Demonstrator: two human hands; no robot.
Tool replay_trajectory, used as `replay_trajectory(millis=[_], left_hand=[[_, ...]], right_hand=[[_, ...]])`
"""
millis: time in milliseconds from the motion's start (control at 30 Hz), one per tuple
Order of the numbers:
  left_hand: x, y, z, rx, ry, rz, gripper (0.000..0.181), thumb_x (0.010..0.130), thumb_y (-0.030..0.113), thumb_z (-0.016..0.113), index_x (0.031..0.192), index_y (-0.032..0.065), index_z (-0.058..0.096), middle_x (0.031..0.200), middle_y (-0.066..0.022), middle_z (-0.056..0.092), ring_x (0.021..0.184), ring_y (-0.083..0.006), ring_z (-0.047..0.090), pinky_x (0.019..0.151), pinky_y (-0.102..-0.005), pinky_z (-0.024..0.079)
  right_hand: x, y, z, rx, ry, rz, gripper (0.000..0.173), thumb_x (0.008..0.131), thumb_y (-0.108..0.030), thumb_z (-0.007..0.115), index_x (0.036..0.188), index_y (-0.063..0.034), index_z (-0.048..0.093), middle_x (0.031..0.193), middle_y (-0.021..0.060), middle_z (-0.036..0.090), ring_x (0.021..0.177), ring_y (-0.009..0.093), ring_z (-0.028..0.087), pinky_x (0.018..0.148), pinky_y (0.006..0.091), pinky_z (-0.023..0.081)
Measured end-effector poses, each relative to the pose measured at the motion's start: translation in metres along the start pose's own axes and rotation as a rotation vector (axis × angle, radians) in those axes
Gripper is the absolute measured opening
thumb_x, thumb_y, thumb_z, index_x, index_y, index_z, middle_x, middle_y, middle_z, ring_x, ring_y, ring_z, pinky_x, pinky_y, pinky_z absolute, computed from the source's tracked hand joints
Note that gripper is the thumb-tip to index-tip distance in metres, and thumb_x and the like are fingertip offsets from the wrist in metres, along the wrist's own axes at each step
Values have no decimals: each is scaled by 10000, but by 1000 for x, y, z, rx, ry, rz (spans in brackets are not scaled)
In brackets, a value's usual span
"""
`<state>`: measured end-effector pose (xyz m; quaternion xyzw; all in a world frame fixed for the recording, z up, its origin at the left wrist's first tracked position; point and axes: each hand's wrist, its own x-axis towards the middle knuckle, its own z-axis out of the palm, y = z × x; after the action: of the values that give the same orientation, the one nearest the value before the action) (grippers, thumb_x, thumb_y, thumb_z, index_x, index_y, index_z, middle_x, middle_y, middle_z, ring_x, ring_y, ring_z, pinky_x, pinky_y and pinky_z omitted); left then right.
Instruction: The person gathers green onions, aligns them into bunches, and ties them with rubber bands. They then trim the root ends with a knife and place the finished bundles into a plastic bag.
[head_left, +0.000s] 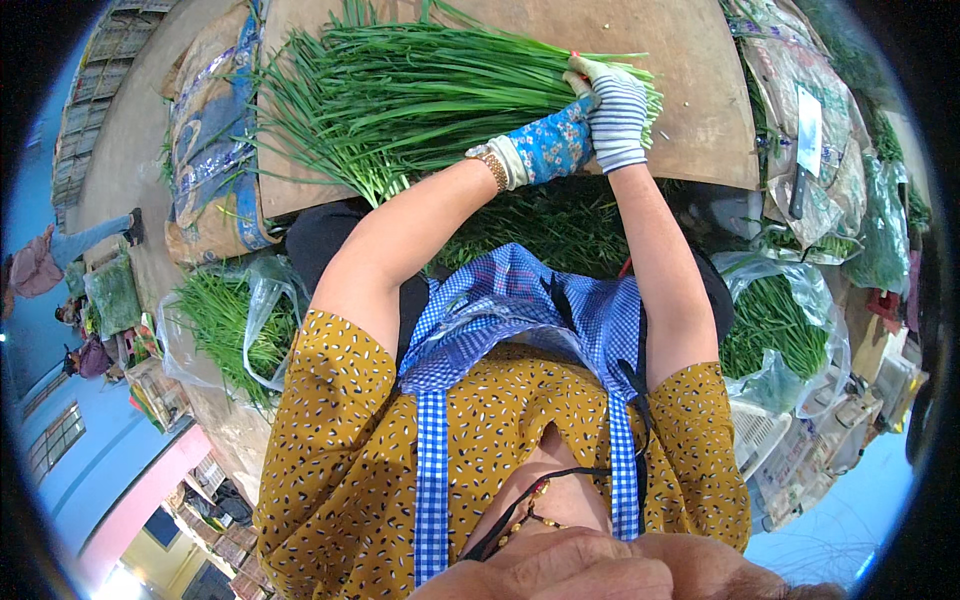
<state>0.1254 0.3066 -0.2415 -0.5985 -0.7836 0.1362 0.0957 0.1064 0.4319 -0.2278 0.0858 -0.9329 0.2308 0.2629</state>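
Note:
A large bunch of long green leaves that look like garlic chives (435, 90) lies across a wooden board (697, 157), leaf tips to the left and pale stem ends to the right. My right hand (619, 112), in a striped glove with cream fingers, grips the bunch near its stem ends. Against it presses my left hand (555, 146), in a blue floral glove, also at the bunch; its fingertips are partly hidden. A red band (575, 54) shows at the bunch's upper edge, beside my right fingers. More pale stems (382, 181) stick out at the board's near left edge.
A cleaver (808, 142) lies on a sack (780, 45) to the right. Another sack (214, 150) stands left of the board. Plastic bags of greens flank me, left (240, 322) and right (784, 330). Loose greens (540, 225) lie below the board. A person (67, 255) is far left.

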Motion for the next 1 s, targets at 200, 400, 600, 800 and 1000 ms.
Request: replay_trajectory(millis=[200, 400, 600, 800, 1000], left_hand=[[1, 0, 1, -84, 149, -24, 425, 884, 308, 405, 1268, 129, 441, 1325, -79, 432, 1258, -233, 350, 1097, -458, 143], [-1, -3, 5, -112, 138, -4, 422, 898, 340, 390, 1252, 122, 460, 1318, -78, 441, 1268, -245, 339, 1096, -493, 98], [-1, 1, 1, -39, 154, -9, 431, 893, 316, 396, 1259, 95, 450, 1308, -108, 446, 1267, -249, 342, 1097, -480, 115], [-5, 6, 1, -173, 60, -158, 288, 804, 247, 515, 1033, 90, 591, 1044, -86, 589, 1057, -222, 505, 1067, -495, 185], [-8, 9, -32, -260, 417, -448, 90, 675, 150, 593, 756, 127, 627, 930, -53, 614, 992, -236, 536, 1036, -594, 160]], right_hand=[[-4, 7, -2, -45, -32, -67, 231, 756, -235, 625, 970, -150, 642, 849, 99, 648, 792, 284, 605, 709, 378, 468], [-3, 8, 1, -79, -57, -53, 254, 804, -212, 593, 1051, -172, 635, 876, 109, 651, 779, 278, 613, 712, 367, 480], [-2, 7, 1, -22, -14, -23, 197, 785, -252, 594, 941, -144, 645, 797, 105, 646, 730, 283, 611, 672, 376, 471], [-3, 14, 3, 91, -18, 115, 211, 787, -315, 604, 881, -138, 669, 720, 131, 635, 680, 297, 610, 642, 383, 466], [8, 11, -10, 10, -109, 202, 313, 823, -404, 543, 912, -129, 662, 738, 135, 638, 674, 306, 614, 640, 393, 473]])
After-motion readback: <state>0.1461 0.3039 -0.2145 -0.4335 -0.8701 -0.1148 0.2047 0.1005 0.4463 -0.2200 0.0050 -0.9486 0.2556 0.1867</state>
